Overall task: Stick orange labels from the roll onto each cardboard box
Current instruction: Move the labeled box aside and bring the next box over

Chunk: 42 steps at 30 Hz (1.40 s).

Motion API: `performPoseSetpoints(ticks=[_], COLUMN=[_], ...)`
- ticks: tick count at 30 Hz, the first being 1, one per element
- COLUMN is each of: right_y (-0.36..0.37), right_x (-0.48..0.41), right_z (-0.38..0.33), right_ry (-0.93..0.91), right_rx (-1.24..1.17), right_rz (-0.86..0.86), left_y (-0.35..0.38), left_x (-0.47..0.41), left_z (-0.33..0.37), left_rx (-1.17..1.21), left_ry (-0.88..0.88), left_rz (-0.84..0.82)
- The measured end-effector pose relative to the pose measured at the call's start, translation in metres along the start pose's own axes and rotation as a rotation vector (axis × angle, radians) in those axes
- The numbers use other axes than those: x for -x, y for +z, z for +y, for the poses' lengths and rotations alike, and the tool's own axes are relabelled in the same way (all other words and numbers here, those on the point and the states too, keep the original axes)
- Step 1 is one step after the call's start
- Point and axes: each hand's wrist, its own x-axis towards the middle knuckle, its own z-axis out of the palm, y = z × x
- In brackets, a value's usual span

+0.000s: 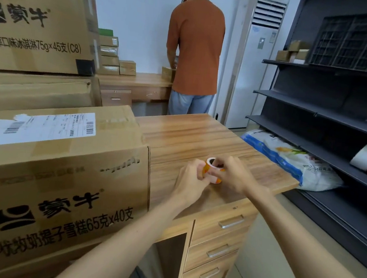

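Observation:
A small roll of orange labels (211, 169) is held just above the wooden desk (200, 138), between both my hands. My left hand (190, 181) grips the roll's left side with curled fingers. My right hand (234, 174) pinches its right side and top edge. A large cardboard box (58, 171) with black print and a white shipping label stands on the desk to the left of my hands. More big cardboard boxes (36, 26) are stacked behind it at the upper left. No orange label shows on any box face in view.
A person in an orange shirt (194, 50) stands with their back to me at a far desk with small boxes (118, 63). Dark shelving (336, 122) runs along the right, with a plastic sack (288, 160) beside the desk. Drawers (219, 243) sit under the desk.

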Motion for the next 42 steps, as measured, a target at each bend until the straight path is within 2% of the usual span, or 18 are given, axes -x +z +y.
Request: performPoseSetpoints(ticks=[11, 15, 22, 27, 33, 37, 42], right_y=[0.008, -0.005, -0.003, -0.001, 0.006, 0.009, 0.016], right_x=[0.015, 0.021, 0.02, 0.016, 0.029, 0.041, 0.046], right_z=[-0.015, -0.011, 0.002, 0.0, -0.007, -0.016, -0.019], right_ry=[-0.02, -0.026, -0.085, -0.095, -0.083, -0.09, -0.06], right_rx=[-0.201, -0.399, -0.199, -0.104, 0.019, -0.079, -0.179], right_rz=[0.029, 0.062, 0.002, 0.009, 0.16, 0.162, 0.159], left_y=[0.001, -0.002, -0.013, -0.022, -0.029, -0.027, -0.027], left_x=[0.018, 0.02, 0.018, 0.024, 0.028, 0.033, 0.04], left_z=[-0.007, -0.007, -0.012, -0.01, -0.007, -0.003, 0.002], left_rx=[-0.157, -0.113, 0.103, 0.206, 0.248, 0.4, 0.44], left_ry=[0.005, 0.044, -0.026, -0.036, -0.102, -0.153, -0.172], left_rz=[0.05, 0.064, 0.202, 0.094, 0.05, 0.039, -0.015])
